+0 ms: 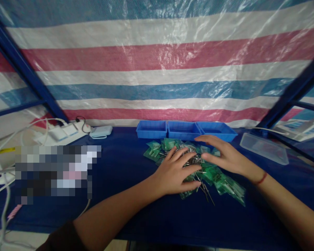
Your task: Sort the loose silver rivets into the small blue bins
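A heap of small green packets and thin metal pins (210, 176) lies on the dark blue table cloth (125, 170). My left hand (176, 172) rests flat on the heap's left side, fingers spread and pointing right. My right hand (221, 153) lies over the heap's far right part, fingers stretched out toward the left. Neither hand grips anything that I can see. A red string circles my right wrist (261, 179).
Three blue plastic trays (184, 129) stand in a row just behind the heap. A clear plastic lid (264, 148) lies at the right. White power strips and cables (62, 132) and a small white device (101, 131) sit at the back left. A striped tarpaulin hangs behind.
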The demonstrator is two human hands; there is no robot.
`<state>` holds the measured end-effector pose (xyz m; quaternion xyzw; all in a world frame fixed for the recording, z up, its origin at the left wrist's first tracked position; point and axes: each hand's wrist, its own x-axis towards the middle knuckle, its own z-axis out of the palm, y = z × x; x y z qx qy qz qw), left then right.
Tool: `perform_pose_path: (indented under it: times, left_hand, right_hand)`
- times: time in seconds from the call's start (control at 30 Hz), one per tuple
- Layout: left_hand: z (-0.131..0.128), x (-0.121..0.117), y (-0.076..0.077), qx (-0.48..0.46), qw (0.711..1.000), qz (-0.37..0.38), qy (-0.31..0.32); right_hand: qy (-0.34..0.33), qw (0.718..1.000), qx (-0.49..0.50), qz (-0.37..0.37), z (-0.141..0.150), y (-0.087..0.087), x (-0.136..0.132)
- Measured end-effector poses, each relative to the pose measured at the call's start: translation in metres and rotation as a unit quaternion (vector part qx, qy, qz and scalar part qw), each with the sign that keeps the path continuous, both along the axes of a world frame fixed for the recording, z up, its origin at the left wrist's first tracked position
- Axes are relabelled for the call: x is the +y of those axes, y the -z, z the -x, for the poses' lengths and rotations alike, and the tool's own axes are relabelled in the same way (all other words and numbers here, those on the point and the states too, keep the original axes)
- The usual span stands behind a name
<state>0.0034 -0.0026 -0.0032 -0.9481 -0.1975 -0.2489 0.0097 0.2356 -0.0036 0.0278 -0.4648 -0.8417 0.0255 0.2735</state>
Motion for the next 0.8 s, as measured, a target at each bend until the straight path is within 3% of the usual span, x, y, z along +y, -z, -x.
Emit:
perform_pose_path:
  times: [0.07,0.13,0.3,0.8]
  left_hand:
    - [0.003,0.005,0.002,-0.008,0.998,0.027,-0.055]
    - [0.005,0.008,0.005,-0.017,0.993,0.059,-0.099]
    - [0.008,0.016,0.010,-0.037,0.986,0.109,-0.121]
    - [0.003,0.021,0.008,-0.048,0.981,0.121,-0.142]
  right_hand:
    - [-0.086,0.995,-0.035,0.032,0.015,0.004,-0.011]
    - [-0.115,0.990,-0.068,0.041,0.024,0.015,-0.016]
    - [-0.099,0.991,-0.088,0.028,0.032,0.034,-0.010]
    - [-0.074,0.997,0.018,-0.009,0.041,0.035,0.007]
